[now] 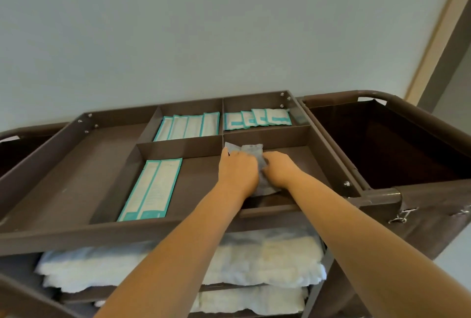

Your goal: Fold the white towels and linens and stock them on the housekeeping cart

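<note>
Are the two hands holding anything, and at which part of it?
Both are on a grey-blue cloth in the cart tray: left hand on its left side, right hand on its right edge. Whether they grip or only press cannot be told.

no legible text, print on teal-edged packets (150, 190) too blurred

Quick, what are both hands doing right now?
Left hand: grips the grey cloth.
Right hand: grips the same cloth.
</note>
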Action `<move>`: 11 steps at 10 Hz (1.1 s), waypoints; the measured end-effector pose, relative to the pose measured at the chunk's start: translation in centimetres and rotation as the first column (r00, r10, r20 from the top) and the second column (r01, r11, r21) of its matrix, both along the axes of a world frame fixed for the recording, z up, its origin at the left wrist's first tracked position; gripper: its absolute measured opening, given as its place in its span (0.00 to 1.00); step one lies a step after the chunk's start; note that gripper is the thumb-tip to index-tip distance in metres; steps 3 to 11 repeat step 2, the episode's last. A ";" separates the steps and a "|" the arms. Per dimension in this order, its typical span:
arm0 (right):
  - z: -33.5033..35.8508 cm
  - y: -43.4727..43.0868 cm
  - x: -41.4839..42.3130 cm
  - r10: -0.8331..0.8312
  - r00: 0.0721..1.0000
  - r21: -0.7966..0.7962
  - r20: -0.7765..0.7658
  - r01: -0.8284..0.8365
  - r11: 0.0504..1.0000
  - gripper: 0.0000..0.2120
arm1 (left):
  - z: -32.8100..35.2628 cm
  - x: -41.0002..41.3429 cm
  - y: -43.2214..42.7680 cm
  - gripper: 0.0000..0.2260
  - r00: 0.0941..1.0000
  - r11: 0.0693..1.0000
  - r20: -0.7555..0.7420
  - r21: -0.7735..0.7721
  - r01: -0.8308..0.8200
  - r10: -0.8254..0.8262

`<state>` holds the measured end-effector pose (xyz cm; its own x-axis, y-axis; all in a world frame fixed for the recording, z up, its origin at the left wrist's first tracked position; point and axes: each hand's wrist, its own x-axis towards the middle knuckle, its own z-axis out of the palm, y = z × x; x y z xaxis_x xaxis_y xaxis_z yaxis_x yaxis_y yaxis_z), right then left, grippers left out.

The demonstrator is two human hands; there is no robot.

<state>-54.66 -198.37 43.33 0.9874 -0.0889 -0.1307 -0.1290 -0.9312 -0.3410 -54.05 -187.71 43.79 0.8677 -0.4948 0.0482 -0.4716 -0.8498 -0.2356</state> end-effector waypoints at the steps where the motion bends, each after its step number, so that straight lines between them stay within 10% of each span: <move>1: 0.0 0.5 -0.5 0.037 0.998 -0.049 0.047 -0.035 0.998 0.17 | 0.4 -0.7 0.5 0.11 0.999 0.996 0.006 -0.079 0.035 -0.034; 11: 0.0 0.5 -1.4 -0.040 0.993 0.036 0.110 0.036 0.999 0.16 | 0.8 -1.6 1.3 0.13 0.997 0.973 -0.062 -0.229 0.021 -0.036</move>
